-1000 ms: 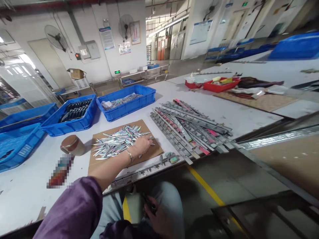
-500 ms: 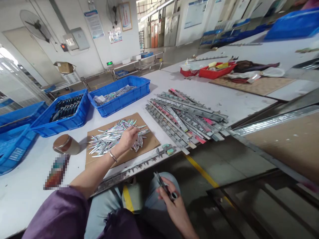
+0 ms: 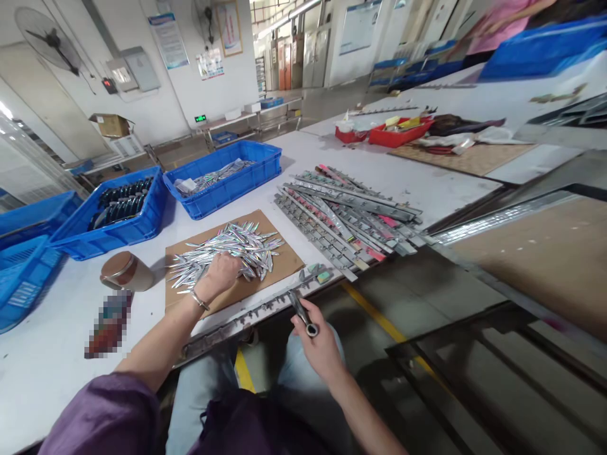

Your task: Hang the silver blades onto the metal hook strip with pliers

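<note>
My left hand [image 3: 222,275] is down on a pile of slim, pointed silver pieces [image 3: 256,243] that lies on a brown cardboard sheet [image 3: 289,262]. Its fingers are curled downward, and whatever is between them is hidden. My right hand [image 3: 318,335] grips a dark metal hand tool with a round, hollow end [image 3: 300,311]; its exact kind is unclear. The tool's tip points up toward the table edge. Close to that tip, a long metal strip with small clips [image 3: 265,312] runs along the table's front edge.
Metal racks [image 3: 341,215] are stacked right of the cardboard. Behind stand a blue crate of silver pieces [image 3: 227,183] and a blue crate of dark parts [image 3: 118,234]. A brown-lidded cup [image 3: 137,278] is at left. Green-topped bits [image 3: 324,277] sit near the edge. A person in pink [image 3: 502,25] is far right.
My left hand has moved left and toward me over the pile. My right hand has risen with the tool to the table edge. The view has shifted slightly.
</note>
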Demonstrator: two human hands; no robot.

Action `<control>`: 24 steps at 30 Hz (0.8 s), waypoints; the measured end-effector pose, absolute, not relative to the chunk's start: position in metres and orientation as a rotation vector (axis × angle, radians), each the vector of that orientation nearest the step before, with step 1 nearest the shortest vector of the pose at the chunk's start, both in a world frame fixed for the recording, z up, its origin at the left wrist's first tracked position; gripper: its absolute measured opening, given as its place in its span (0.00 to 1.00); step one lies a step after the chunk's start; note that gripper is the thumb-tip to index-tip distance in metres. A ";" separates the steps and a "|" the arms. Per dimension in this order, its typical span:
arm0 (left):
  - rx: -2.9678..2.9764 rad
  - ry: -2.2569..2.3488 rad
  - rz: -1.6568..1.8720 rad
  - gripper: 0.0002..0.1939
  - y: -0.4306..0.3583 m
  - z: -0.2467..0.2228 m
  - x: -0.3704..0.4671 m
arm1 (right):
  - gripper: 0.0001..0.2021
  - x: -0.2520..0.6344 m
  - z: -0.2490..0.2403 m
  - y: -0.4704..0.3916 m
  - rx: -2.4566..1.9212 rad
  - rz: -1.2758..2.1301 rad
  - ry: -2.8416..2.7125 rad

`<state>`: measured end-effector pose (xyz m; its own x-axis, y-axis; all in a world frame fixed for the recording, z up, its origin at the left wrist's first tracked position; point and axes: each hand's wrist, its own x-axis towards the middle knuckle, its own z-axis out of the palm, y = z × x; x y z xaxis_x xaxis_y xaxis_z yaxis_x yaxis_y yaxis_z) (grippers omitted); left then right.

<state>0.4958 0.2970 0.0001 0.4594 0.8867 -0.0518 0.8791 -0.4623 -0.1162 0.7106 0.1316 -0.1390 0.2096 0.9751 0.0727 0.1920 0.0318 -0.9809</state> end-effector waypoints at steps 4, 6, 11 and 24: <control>-2.744 -1.707 -0.322 0.09 0.286 -0.014 0.500 | 0.19 0.710 -0.143 0.135 -1.668 0.234 -1.769; -2.850 -1.858 -0.817 0.03 0.277 -0.028 0.513 | 0.20 0.710 -0.144 0.136 -1.753 -0.013 -1.951; -3.055 -2.020 -1.650 0.14 0.252 -0.067 0.555 | 0.19 0.716 -0.147 0.129 -1.657 0.246 -1.801; -3.228 -1.800 -1.502 0.13 0.244 -0.068 0.561 | 0.26 0.720 -0.134 0.111 -1.398 1.030 -1.037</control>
<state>0.5614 0.2438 -0.0683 0.4265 0.8888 0.1677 0.3243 -0.3233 0.8890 0.7198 0.1113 -0.1339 0.2497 0.9673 -0.0449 0.0509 -0.0594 -0.9969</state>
